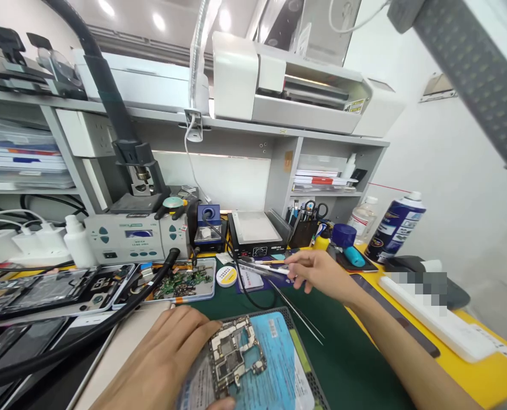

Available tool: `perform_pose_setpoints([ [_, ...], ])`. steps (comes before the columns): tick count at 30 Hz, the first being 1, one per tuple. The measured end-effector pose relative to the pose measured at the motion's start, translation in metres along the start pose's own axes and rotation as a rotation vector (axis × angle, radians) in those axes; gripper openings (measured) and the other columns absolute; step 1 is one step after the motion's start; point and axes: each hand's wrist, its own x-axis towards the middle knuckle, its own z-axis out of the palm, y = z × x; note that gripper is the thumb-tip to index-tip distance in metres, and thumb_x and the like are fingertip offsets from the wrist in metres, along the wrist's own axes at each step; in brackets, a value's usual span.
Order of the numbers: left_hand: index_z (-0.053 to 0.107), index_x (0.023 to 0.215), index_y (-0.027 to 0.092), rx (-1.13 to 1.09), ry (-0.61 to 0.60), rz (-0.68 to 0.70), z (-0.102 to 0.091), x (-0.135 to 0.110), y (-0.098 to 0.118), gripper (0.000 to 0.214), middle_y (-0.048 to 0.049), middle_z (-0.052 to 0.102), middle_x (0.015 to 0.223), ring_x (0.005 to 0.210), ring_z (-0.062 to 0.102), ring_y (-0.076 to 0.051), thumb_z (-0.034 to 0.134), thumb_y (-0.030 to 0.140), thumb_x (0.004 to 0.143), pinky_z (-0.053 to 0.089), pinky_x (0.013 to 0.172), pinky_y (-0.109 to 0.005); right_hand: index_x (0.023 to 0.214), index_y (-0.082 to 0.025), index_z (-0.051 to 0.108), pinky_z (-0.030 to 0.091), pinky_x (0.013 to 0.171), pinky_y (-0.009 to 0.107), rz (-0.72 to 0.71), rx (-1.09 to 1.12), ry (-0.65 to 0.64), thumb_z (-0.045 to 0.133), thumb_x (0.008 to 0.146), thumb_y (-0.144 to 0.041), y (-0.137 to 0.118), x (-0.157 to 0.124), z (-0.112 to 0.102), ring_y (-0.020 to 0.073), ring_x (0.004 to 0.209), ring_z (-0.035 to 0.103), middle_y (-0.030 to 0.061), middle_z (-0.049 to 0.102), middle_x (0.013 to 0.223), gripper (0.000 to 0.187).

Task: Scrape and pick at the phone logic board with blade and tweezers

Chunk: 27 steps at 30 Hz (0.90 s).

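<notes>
My left hand [168, 359] rests on an opened phone [257, 364] with a bare circuit board [234, 356] and a blue battery, fingers curled on its left edge and thumb at the bottom. My right hand [317, 273] reaches forward over the green mat [347, 353], fingers pinched on a thin tool [262, 267] that lies among small tools behind the phone. Long tweezers [298, 312] lie on the mat just under that hand.
A rework station [136, 236] with a black hose [108, 319], a small hot plate [257, 233], a parts tray [180, 282], a solder paste tin [226, 275], opened phones [52, 287], a spray can [396, 228] and a white keyboard [441, 322] crowd the bench.
</notes>
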Motion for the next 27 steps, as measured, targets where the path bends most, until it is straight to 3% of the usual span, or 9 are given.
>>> perform_pose_setpoints([
  [3, 0.063, 0.128, 0.028, -0.036, -0.024, -0.048, 0.002, -0.004, 0.003, 0.054, -0.0039, 0.074, 0.114, 0.098, 0.072, -0.025, 0.078, 0.054, 0.082, 0.059, 0.083, -0.034, 0.123, -0.018, 0.070, 0.064, 0.088, 0.043, -0.042, -0.218, 0.114, 0.069, 0.105, -0.038, 0.005, 0.003, -0.005, 0.0228, 0.101, 0.074, 0.0074, 0.073, 0.122, 0.028],
  [7, 0.064, 0.125, 0.028, -0.053, -0.030, -0.132, 0.002, -0.006, 0.006, 0.053, -0.0037, 0.072, 0.112, 0.100, 0.070, -0.027, 0.080, 0.053, 0.081, 0.056, 0.094, -0.041, 0.128, -0.020, 0.069, 0.061, 0.097, 0.048, -0.156, -0.435, 0.226, 0.069, 0.105, -0.037, 0.011, 0.013, 0.002, 0.0259, 0.113, 0.071, 0.0093, 0.070, 0.133, 0.029],
  [11, 0.066, 0.124, 0.027, -0.071, -0.050, -0.029, -0.002, 0.000, 0.002, 0.053, -0.0031, 0.073, 0.105, 0.092, 0.070, -0.025, 0.080, 0.053, 0.080, 0.057, 0.085, -0.036, 0.130, -0.019, 0.068, 0.060, 0.098, 0.049, -0.245, -0.578, 0.183, 0.070, 0.104, -0.036, 0.016, 0.025, 0.009, 0.0265, 0.116, 0.071, 0.0103, 0.069, 0.135, 0.031],
  [14, 0.067, 0.126, 0.027, -0.109, -0.091, -0.090, -0.007, 0.007, 0.004, 0.054, -0.0047, 0.072, 0.106, 0.099, 0.068, -0.027, 0.078, 0.054, 0.081, 0.056, 0.091, -0.037, 0.129, -0.020, 0.069, 0.061, 0.097, 0.048, -0.279, -0.624, 0.137, 0.070, 0.105, -0.037, 0.016, 0.031, 0.004, 0.0260, 0.114, 0.071, 0.0098, 0.069, 0.134, 0.029],
  [21, 0.067, 0.124, 0.025, -0.177, -0.123, -0.132, -0.018, 0.020, 0.014, 0.052, -0.0068, 0.068, 0.106, 0.107, 0.064, -0.029, 0.073, 0.057, 0.084, 0.054, 0.100, -0.041, 0.128, -0.020, 0.069, 0.061, 0.097, 0.048, -0.330, -0.542, 0.080, 0.070, 0.104, -0.038, 0.009, 0.031, -0.006, 0.0266, 0.114, 0.071, 0.0087, 0.069, 0.134, 0.029],
  [24, 0.067, 0.120, 0.024, -0.226, -0.178, -0.145, -0.021, 0.018, 0.014, 0.046, -0.0063, 0.068, 0.105, 0.105, 0.064, -0.028, 0.073, 0.053, 0.084, 0.054, 0.099, -0.041, 0.127, -0.019, 0.069, 0.062, 0.094, 0.047, -0.340, -0.427, 0.094, 0.070, 0.104, -0.037, 0.001, 0.017, -0.011, 0.0251, 0.110, 0.072, 0.0088, 0.071, 0.129, 0.029],
  [27, 0.067, 0.116, 0.023, -0.290, -0.248, -0.186, -0.021, 0.012, 0.013, 0.039, -0.0058, 0.066, 0.106, 0.103, 0.064, -0.027, 0.074, 0.045, 0.084, 0.054, 0.097, -0.042, 0.117, -0.016, 0.070, 0.063, 0.081, 0.039, -0.360, -0.247, 0.082, 0.068, 0.105, -0.041, -0.010, -0.008, -0.025, 0.0196, 0.091, 0.073, 0.0053, 0.074, 0.110, 0.027],
])
